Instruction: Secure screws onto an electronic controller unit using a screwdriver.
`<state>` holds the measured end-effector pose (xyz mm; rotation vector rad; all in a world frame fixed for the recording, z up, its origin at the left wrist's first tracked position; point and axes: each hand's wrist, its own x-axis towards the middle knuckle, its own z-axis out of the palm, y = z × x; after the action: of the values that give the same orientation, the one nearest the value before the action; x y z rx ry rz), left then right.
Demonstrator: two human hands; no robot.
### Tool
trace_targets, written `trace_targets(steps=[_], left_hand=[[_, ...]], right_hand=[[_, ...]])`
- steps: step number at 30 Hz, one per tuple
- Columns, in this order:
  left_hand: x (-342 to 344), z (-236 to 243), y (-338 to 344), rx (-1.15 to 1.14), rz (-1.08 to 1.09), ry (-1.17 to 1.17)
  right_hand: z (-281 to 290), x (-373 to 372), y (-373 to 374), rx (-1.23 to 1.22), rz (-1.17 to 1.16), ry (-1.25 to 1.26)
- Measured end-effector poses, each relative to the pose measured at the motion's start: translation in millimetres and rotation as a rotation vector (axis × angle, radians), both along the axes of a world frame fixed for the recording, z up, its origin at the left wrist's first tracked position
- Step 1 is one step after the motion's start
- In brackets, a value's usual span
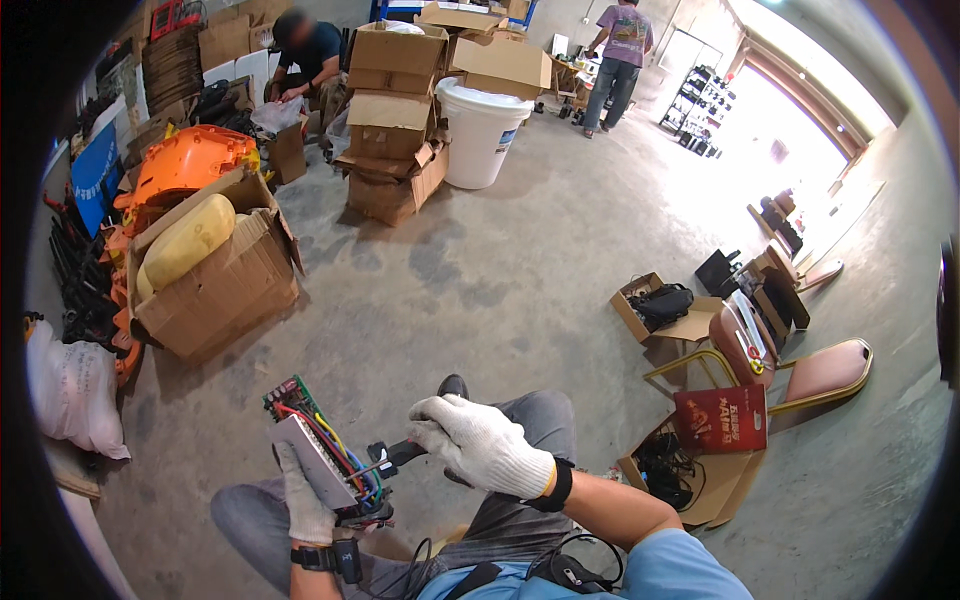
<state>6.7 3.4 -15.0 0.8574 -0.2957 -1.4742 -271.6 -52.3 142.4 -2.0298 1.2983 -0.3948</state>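
Note:
My left hand (304, 500), in a white knit glove, is closed around a motor controller (314, 462) with a flat silver metal side. Its green circuit board (288, 393) shows at the far end. Red, yellow and blue wires (335, 437) run along its right side. My right hand (485, 447), gloved too, grips what looks like a black-handled screwdriver (404, 452). The thin metal shaft points left to the controller's near end, by the blue wires. Whether the tip touches a screw there I cannot tell. Both hands are above my lap.
An open carton (225, 290) with a yellow foam piece stands at left, beside orange plastic shells (190, 160). Stacked cartons (395, 125) and a white bucket (480, 140) are ahead. Chairs (825, 375) and boxes of parts (660, 305) line the right. Two people are farther off.

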Motion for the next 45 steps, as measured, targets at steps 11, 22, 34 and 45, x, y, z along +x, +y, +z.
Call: trace_targets(steps=[11,22,34,45], left_hand=[[-10.8,20.4,-3.0,0.028,-0.112,0.085],[1.5,10.7,3.3,0.079,-0.028,-0.014],[-4.8,20.1,3.1,0.086,-0.011,0.05],[-6.0,25.0,2.5,0.08,-0.001,0.06]], right_hand=[[16.3,3.3,10.5,-0.036,-0.118,-0.22],[14.0,5.1,11.8,0.046,-0.063,-0.216],[16.4,4.6,22.3,-0.092,-0.052,-0.282],[17.3,10.3,33.5,-0.3,0.158,-0.293]])
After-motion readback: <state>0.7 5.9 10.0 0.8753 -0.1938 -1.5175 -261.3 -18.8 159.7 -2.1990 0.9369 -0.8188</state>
